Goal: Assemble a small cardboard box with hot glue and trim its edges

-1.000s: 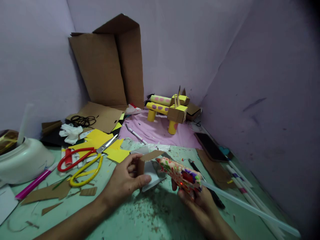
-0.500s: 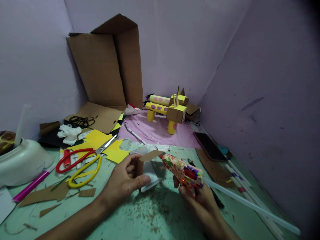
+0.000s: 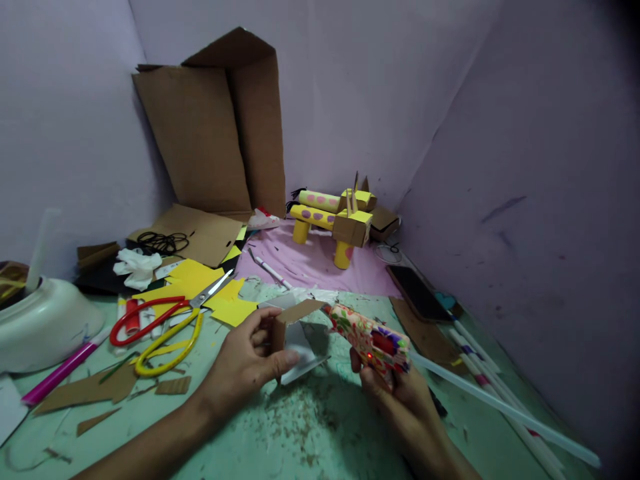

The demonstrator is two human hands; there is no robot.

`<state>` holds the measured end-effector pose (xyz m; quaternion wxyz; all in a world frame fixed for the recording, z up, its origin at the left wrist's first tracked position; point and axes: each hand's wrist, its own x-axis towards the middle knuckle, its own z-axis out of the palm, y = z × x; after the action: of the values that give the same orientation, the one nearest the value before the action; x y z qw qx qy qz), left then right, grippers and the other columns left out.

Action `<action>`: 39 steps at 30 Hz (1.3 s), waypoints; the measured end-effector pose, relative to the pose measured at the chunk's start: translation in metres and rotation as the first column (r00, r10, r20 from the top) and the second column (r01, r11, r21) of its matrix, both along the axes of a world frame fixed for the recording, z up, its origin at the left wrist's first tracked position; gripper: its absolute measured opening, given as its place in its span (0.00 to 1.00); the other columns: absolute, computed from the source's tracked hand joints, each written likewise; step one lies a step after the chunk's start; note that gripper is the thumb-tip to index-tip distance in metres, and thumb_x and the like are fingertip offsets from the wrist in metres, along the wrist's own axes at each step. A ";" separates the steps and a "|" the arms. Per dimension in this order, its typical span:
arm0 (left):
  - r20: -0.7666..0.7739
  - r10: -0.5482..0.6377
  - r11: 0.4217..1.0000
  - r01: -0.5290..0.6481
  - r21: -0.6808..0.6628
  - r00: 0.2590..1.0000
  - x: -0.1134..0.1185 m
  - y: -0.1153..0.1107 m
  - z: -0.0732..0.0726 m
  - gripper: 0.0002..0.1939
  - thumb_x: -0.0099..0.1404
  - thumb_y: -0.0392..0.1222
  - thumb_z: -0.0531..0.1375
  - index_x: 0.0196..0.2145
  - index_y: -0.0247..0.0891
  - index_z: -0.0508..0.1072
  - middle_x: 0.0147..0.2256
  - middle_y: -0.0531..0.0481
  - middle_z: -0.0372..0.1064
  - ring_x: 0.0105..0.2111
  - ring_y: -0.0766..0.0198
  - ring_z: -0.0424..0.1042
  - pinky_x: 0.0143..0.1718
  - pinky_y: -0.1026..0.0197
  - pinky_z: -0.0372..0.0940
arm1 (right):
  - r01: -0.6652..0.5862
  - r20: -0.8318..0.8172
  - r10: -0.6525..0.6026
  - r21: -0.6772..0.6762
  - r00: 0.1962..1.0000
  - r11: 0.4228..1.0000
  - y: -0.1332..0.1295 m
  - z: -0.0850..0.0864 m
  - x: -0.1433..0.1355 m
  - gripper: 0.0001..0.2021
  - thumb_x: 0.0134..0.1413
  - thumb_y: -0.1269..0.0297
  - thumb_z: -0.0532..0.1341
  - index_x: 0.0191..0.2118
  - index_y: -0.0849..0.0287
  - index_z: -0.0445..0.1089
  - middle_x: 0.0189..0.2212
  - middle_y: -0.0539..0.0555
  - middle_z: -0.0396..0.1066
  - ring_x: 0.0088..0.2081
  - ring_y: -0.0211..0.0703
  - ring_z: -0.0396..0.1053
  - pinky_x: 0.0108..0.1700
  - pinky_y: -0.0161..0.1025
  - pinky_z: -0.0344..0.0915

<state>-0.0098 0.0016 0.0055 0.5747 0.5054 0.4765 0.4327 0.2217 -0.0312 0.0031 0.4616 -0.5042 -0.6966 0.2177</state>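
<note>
At the desk (image 3: 300, 443), the left hand (image 3: 255, 360) pinches the folded cardboard (image 3: 279, 337) at its left side. The right hand (image 3: 397, 393), apart from the left, is wrapped around the glue gun (image 3: 365, 330), its nozzle (image 3: 327, 311) just beside the cardboard's upper flap (image 3: 303, 310)

Flower-patterned glue gun (image 3: 369, 337), brown cardboard (image 3: 301, 311)

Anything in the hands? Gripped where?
Left hand: the folded cardboard piece, held at its left side. Right hand: the patterned glue gun, gripped around its handle.
</note>
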 end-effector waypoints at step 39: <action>-0.042 0.100 0.994 -0.102 -0.029 0.994 -0.008 0.004 -0.001 0.37 0.48 0.54 0.70 0.51 0.34 0.65 0.47 0.34 0.74 0.50 0.43 0.73 0.48 0.49 0.70 | 0.088 -0.722 -0.458 -0.487 0.519 0.869 0.043 0.026 0.038 0.21 0.29 0.53 0.76 0.26 0.59 0.69 0.17 0.43 0.67 0.20 0.33 0.67 0.25 0.29 0.73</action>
<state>-0.0178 0.0057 0.0046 0.5501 0.4804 0.5198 0.4433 0.2597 0.0122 0.0292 0.6489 -0.5310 -0.2526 0.4829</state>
